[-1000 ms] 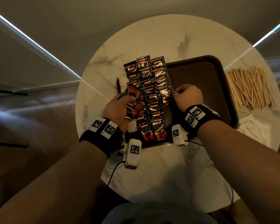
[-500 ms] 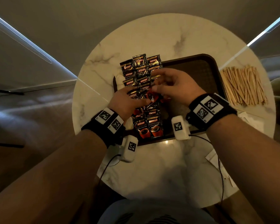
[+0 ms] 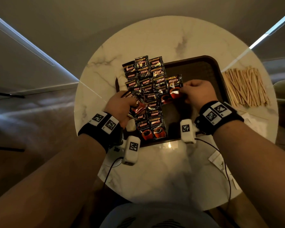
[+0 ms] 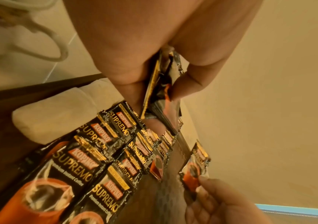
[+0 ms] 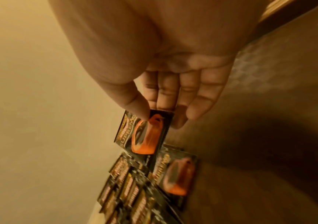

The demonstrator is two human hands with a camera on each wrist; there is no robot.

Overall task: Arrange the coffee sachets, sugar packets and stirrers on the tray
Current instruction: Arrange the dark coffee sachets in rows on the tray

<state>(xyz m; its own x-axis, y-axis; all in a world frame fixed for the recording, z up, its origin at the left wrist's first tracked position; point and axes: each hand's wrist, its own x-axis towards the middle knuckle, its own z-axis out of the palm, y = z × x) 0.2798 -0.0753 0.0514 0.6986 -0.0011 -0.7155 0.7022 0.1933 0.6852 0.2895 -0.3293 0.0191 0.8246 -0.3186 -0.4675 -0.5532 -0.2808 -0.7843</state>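
Note:
A dark brown tray (image 3: 211,63) lies on a round marble table (image 3: 155,170). Several black and orange coffee sachets (image 3: 146,76) lie in overlapping columns over the tray's left half. My left hand (image 3: 122,104) grips a small stack of sachets (image 4: 160,84) at the left of the columns. My right hand (image 3: 197,92) pinches one sachet (image 3: 174,87) (image 5: 144,131) by its lower edge and holds it just above the tray, right of the columns. Wooden stirrers (image 3: 245,88) lie in a pile on the table right of the tray. White sugar packets (image 3: 253,127) lie at the right, near my right wrist.
The tray's right half (image 3: 196,71) is bare. More white packets (image 3: 219,160) lie on the near right of the table. A pale block (image 4: 54,112) sits at the tray's left edge beside the sachets. Cables (image 3: 110,167) trail from both wrist cameras across the near table.
My right hand took one sachet from the stack in my left hand and moved right with it, down toward the tray beside the columns. My left hand stayed at the left.

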